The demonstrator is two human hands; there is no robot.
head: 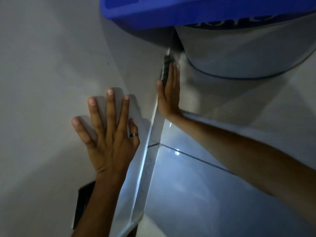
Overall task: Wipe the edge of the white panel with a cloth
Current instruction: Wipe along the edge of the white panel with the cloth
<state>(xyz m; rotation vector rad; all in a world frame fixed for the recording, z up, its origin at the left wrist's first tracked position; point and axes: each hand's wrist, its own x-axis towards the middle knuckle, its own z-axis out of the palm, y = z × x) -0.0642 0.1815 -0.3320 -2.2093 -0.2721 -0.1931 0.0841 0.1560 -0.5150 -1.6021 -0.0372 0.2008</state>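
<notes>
The white panel (51, 82) fills the left half of the view, and its edge (145, 154) runs from bottom centre up toward the top. My left hand (109, 134) lies flat on the panel face with fingers spread and a dark ring on one finger. My right hand (169, 94) presses flat against the panel's edge higher up, holding a dark cloth (166, 69) between its fingers and the edge. Only a narrow strip of the cloth shows above the thumb.
A blue plastic lid or tub (188, 11) overhangs the top of the panel. A pale rounded container (239, 52) stands on the glossy tiled floor (213, 194) to the right. A dark object (83, 202) pokes out under my left forearm.
</notes>
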